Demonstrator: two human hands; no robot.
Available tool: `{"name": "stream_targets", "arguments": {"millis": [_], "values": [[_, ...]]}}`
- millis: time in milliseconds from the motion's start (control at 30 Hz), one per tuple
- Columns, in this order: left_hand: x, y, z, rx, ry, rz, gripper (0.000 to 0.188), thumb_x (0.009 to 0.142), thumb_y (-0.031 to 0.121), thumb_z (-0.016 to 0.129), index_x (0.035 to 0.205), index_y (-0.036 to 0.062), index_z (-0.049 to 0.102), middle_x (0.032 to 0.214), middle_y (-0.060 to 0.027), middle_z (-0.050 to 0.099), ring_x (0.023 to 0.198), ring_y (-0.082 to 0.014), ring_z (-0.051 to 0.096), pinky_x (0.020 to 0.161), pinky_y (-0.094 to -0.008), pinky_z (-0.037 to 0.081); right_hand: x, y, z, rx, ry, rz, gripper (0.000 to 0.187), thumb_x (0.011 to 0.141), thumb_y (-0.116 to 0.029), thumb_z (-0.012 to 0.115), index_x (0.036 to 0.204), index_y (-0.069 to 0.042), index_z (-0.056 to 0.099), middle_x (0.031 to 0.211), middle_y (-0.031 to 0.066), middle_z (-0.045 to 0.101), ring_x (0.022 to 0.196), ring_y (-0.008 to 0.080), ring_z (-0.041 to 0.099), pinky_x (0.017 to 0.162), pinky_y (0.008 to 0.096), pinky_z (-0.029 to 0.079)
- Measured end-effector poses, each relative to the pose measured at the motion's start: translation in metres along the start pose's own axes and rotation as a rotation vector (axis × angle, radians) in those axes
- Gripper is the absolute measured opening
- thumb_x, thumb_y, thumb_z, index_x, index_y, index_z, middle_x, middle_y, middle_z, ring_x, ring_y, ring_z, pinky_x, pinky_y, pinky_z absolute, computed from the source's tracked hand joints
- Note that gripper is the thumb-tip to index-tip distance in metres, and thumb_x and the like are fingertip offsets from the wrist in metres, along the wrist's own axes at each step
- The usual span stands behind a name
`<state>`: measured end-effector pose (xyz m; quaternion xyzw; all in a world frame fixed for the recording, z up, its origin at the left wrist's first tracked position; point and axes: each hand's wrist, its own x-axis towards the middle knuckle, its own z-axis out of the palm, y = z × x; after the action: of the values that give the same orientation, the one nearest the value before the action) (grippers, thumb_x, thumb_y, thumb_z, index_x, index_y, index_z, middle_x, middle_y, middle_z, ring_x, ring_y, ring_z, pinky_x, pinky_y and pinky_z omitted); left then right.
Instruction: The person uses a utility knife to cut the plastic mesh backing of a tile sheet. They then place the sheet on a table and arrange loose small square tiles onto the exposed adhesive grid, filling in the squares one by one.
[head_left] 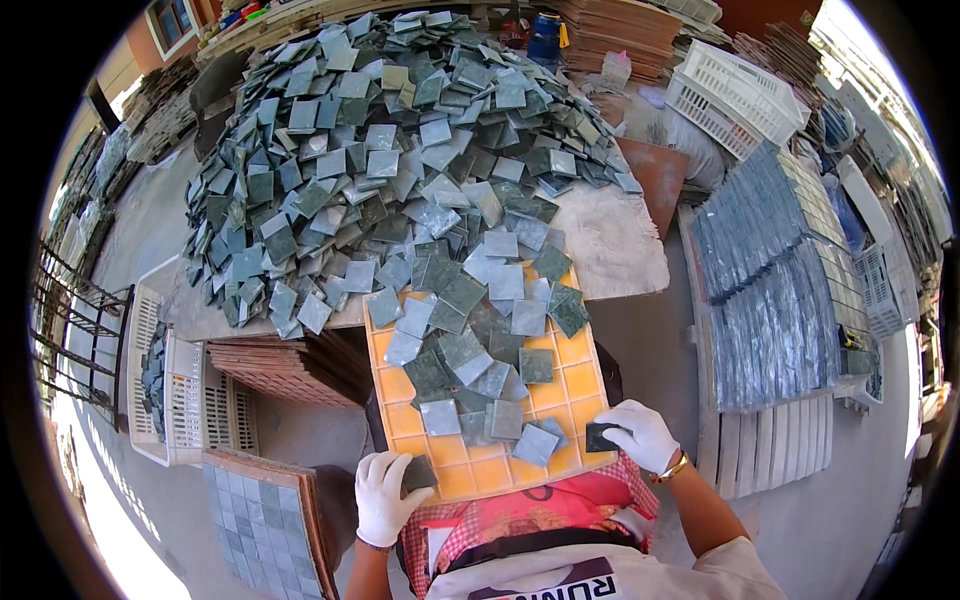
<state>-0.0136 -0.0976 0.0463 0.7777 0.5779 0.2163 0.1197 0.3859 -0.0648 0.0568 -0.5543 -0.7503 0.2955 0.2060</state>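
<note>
An orange grid tray with square compartments slopes from the table edge down to my lap. Loose grey-green stone tiles lie jumbled over its upper and middle part, several overlapping. At the tray's lower left corner, my left hand, in a white glove, grips a dark square tile. My right hand, also gloved in white, pinches another dark tile at the tray's right edge. Bare orange compartments show along the near rows and right side.
A large heap of tiles covers the table ahead. White plastic crates stand at the left, near a stack of tiled sheets. Wrapped tile stacks sit on a pallet to the right.
</note>
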Motion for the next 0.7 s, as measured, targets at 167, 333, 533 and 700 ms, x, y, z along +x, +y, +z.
{"name": "stream_targets", "arguments": {"millis": [167, 333, 533, 700], "values": [[-0.007, -0.005, -0.006, 0.031, -0.007, -0.007, 0.057, 0.053, 0.018, 0.083, 0.104, 0.0054, 0.060, 0.102, -0.0101, 0.055, 0.096, -0.0331, 0.051, 0.084, -0.0438, 0.044, -0.006, -0.016, 0.011, -0.192, -0.089, 0.097, 0.028, 0.080, -0.021, 0.067, 0.108, -0.016, 0.063, 0.109, 0.0089, 0.057, 0.087, 0.0277, 0.063, 0.073, 0.0378, 0.053], [0.011, -0.006, -0.008, 0.060, 0.026, 0.017, 0.057, 0.055, 0.020, 0.082, 0.105, 0.0062, 0.060, 0.102, -0.0099, 0.055, 0.097, -0.0327, 0.050, 0.085, -0.0442, 0.044, -0.010, -0.017, 0.012, -0.367, -0.300, -0.011, 0.038, 0.080, -0.026, 0.066, 0.115, -0.011, 0.058, 0.115, 0.0089, 0.054, 0.098, 0.0262, 0.060, 0.081, 0.0363, 0.050], [0.059, -0.015, -0.006, 0.056, 0.108, 0.057, 0.058, 0.058, 0.022, 0.080, 0.110, 0.0081, 0.059, 0.105, -0.0084, 0.055, 0.101, -0.0313, 0.050, 0.089, -0.0430, 0.042, 0.002, -0.045, 0.005, -0.381, -0.220, -0.116, 0.056, 0.078, -0.037, 0.069, 0.125, -0.011, 0.052, 0.117, 0.0124, 0.053, 0.100, 0.0287, 0.058, 0.083, 0.0390, 0.048], [0.091, 0.012, 0.007, 0.022, 0.177, 0.126, 0.070, 0.058, 0.026, 0.080, 0.121, 0.0082, 0.054, 0.113, -0.0079, 0.055, 0.107, -0.0302, 0.049, 0.092, -0.0421, 0.040, 0.040, -0.067, 0.040, -0.203, 0.000, -0.165, 0.058, 0.076, -0.038, 0.071, 0.124, -0.011, 0.052, 0.118, 0.0124, 0.051, 0.096, 0.0299, 0.059, 0.079, 0.0417, 0.049]]}}
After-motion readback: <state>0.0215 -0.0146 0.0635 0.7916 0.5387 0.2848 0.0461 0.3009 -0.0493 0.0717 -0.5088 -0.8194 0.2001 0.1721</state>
